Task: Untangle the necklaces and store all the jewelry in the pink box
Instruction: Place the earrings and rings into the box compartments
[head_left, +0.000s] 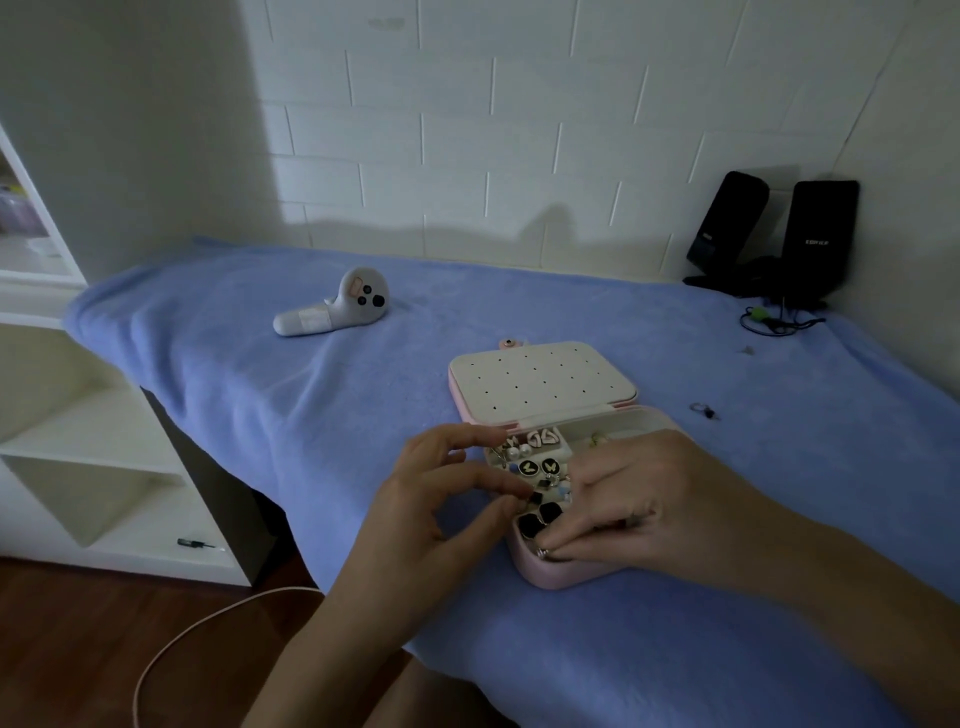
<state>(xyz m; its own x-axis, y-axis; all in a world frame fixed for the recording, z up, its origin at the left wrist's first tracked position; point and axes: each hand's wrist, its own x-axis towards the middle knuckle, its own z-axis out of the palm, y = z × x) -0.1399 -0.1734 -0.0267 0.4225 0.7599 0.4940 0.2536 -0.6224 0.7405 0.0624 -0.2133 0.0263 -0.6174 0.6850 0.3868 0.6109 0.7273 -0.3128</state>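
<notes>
On a table under a fuzzy blue cover (260, 415), against a white brick-pattern wall (467, 130); white shelving (78, 441) on the left, dim light. The pink box (561, 577) sits open near the front edge, with a smooth shell and rounded corners. Its lid (540, 384) lies flat behind, its cream insert dotted with pinholes. The tray is packed with earrings (537, 466): pearls, black discs, black squares. Left hand (431, 499): thumb and index pinch a small black earring (532, 497), other fingers loose. Right hand (639, 493): fingertips bunched at the near rim, pinching a silver piece (543, 552). White controller (332, 306) and black speakers (821, 234) sit further back.
</notes>
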